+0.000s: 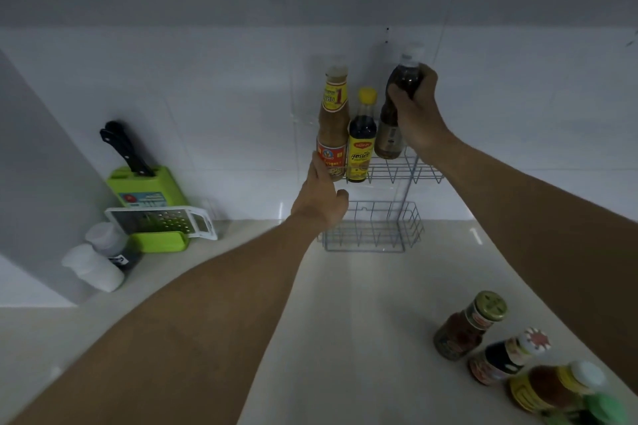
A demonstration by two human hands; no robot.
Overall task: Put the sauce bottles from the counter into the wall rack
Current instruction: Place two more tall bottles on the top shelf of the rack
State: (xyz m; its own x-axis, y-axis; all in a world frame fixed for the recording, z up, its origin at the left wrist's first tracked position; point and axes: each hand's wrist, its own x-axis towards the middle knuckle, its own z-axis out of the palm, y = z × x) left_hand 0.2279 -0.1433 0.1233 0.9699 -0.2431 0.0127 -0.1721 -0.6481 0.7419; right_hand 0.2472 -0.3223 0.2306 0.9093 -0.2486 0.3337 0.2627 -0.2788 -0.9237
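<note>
While right hand [416, 107] grips bottle [397, 103].

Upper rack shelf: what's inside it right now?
The upper shelf holds a tan sauce bottle and a yellow-capped dark bottle. The right hand is lowering a third dark bottle in; its base looks just above the wires.
</note>
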